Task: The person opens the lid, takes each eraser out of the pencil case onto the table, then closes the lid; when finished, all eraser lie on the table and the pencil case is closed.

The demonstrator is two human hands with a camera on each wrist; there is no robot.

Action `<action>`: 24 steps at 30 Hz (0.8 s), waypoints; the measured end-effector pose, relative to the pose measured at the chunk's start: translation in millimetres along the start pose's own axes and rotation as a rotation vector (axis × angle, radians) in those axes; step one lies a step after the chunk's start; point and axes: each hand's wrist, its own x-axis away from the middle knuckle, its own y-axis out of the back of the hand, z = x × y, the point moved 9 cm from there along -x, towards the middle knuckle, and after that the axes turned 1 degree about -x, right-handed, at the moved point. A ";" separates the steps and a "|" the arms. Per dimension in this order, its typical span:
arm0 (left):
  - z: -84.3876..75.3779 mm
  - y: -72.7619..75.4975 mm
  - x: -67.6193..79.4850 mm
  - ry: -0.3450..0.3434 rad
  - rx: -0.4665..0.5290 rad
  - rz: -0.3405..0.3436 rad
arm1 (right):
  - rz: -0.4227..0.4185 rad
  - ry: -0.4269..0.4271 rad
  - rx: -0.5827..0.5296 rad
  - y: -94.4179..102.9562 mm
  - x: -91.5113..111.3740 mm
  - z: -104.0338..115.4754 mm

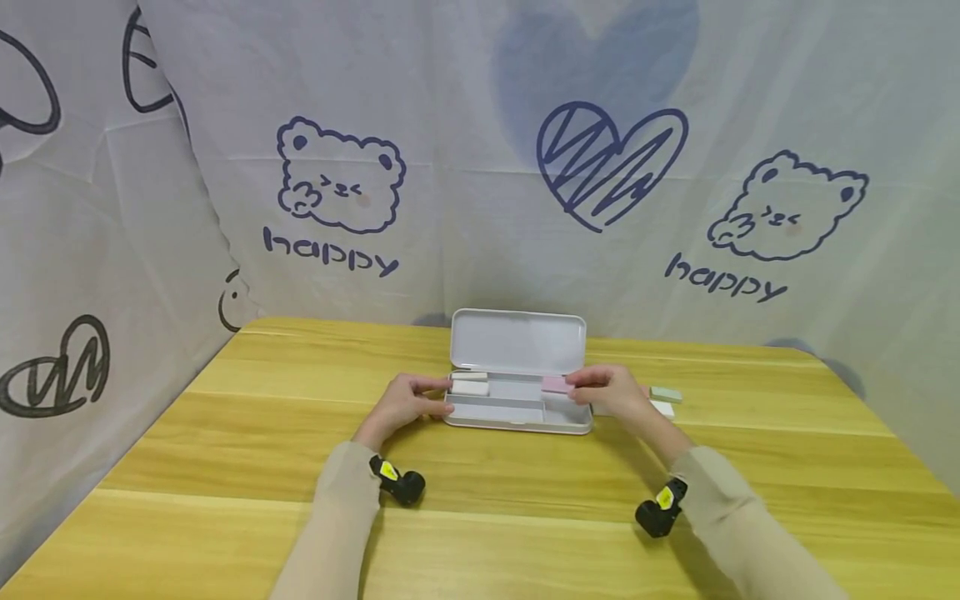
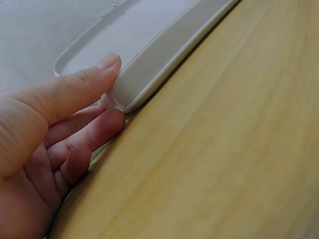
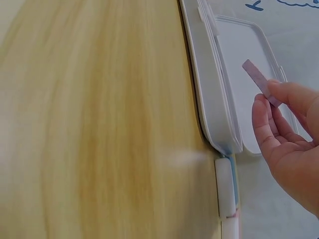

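Observation:
A white pencil case (image 1: 495, 425) lies on the table with its lid raised at the back. My left hand (image 1: 401, 407) holds the case's left end, the thumb against its wall in the left wrist view. Over the right part of the rear compartment, my right hand (image 1: 617, 393) pinches a small pink eraser (image 1: 553, 384) between thumb and fingers. The right wrist view shows that pink eraser (image 3: 256, 77) sticking out past the fingertips, raised over the case. Inside the left end of the rear compartment sit a white eraser (image 1: 470, 388) and a thin cream block (image 1: 469, 377).
Right of the case, partly behind my right hand, lie a pale green block (image 1: 666, 394) and a white block (image 1: 663, 409). The right wrist view also has a blue block (image 3: 234, 174) near the case's corner. Printed cloth (image 1: 465, 208) hangs behind the wooden table (image 1: 480, 517).

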 end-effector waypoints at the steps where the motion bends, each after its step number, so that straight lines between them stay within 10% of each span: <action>1: 3.4 0.3 -2.1 -0.002 0.001 -0.003 | 0.001 -0.002 -0.003 1.3 1.3 -0.5; 24: 12.7 1.5 -7.5 0.012 -0.007 -0.017 | -0.005 -0.019 -0.077 48.8 30.5 -20.7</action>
